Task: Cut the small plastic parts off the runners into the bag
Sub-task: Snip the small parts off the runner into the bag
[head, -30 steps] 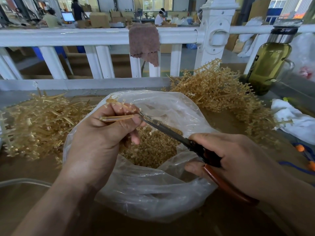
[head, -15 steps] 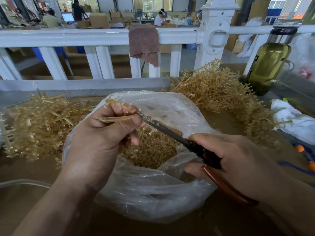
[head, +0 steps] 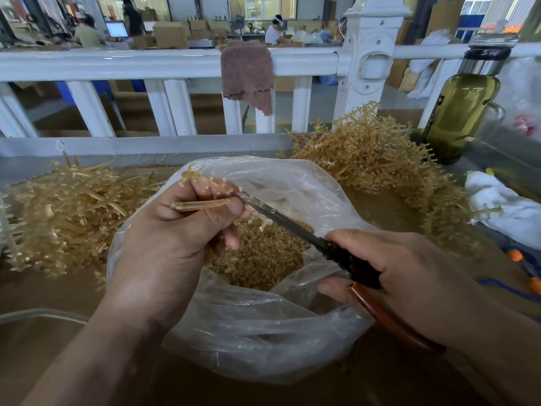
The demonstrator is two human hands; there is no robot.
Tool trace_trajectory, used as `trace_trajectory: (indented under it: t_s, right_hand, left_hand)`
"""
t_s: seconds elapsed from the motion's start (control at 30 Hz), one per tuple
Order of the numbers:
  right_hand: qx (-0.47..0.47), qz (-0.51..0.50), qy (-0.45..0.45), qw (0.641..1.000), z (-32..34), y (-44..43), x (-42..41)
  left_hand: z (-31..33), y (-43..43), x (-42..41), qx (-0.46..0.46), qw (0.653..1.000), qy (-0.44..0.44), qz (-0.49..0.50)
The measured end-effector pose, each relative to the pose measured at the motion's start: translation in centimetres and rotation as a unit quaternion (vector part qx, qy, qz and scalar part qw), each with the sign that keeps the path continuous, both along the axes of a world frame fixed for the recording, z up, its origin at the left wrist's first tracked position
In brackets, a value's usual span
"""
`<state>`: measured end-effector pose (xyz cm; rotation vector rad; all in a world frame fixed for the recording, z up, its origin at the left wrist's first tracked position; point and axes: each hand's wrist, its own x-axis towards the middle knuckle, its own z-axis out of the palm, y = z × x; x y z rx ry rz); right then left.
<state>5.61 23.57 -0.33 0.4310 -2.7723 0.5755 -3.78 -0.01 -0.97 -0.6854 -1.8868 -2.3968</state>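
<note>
White railing (head: 117,64) crosses the top of the frame behind a brown surface (head: 44,303), and a brown cloth (head: 247,71) hangs over its upper bar. At centre a clear plastic bag (head: 263,341) sits open on the surface, with a heap of small amber parts (head: 263,259) in its bottom.

The left hand (head: 164,247) comes in from the lower left, back of the hand up, and sits over the bag's mouth. Its grip is closed round a runner (head: 202,205). The thumb presses the amber stem against the curled fingers, and the runner's knobbed branches show just above the knuckles.

The right hand (head: 409,273) enters from the lower right. Its grip is wrapped round the red-brown handles of the scissors (head: 292,224), with the index finger laid along the top. The blades slant toward the upper left over the bag's opening, nearly together. Their tips meet the runner just beside the left fingertips.

A pile of stripped stems (head: 64,212) lies at middle left, and a heap of uncut runners (head: 380,159) lies at upper right. Beyond that heap a green-tinted bottle (head: 462,112) stands near the right edge. A white cloth (head: 503,206) lies below it.
</note>
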Motion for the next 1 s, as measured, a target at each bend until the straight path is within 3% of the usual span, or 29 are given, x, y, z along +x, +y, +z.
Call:
trace_trajectory:
  t_s: [1.0]
  right_hand:
    - [0.002,-0.017,-0.004,1.0,0.26,-0.52,0.11]
  left_hand:
    - [0.24,0.09,-0.04,0.002,1.0,-0.016,0.005]
